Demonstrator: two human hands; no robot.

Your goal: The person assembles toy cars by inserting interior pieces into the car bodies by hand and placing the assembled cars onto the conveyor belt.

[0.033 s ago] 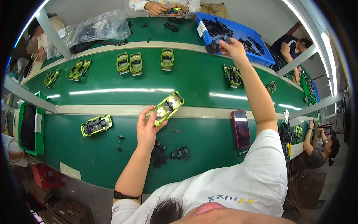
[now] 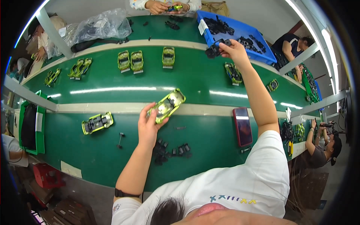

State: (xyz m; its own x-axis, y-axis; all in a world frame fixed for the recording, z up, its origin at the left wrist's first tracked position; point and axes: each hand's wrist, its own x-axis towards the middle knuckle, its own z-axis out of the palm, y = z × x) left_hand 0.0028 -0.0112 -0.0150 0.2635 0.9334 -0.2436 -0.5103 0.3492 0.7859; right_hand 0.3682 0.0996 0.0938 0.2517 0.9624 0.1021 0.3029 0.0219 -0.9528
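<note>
My left hand (image 2: 148, 122) is closed around the side of a yellow-green toy car body (image 2: 169, 104), held tilted above the pale strip along the bench, its hollow inside showing. Stretched far forward, my right hand (image 2: 235, 51) pinches a black plastic toy car part (image 2: 216, 48) just in front of the blue bin (image 2: 240, 56). Similar black parts (image 2: 219, 26) lie in that bin. On the bench to the left rests a green toy car (image 2: 97, 123) with black parts fitted in it, and a small wheel axle (image 2: 120, 140) lies beside it.
Small black pieces (image 2: 162, 152) are heaped below my left hand. A red-edged phone (image 2: 242, 127) lies near my right upper arm. Green car bodies (image 2: 168, 57) stand along the middle lane. Opposite, a co-worker's hands (image 2: 159, 7) hold a car. A green crate (image 2: 39, 127) sits far left.
The black part in my right hand has tilted a little. The car body in my left hand has shifted very slightly upward.
</note>
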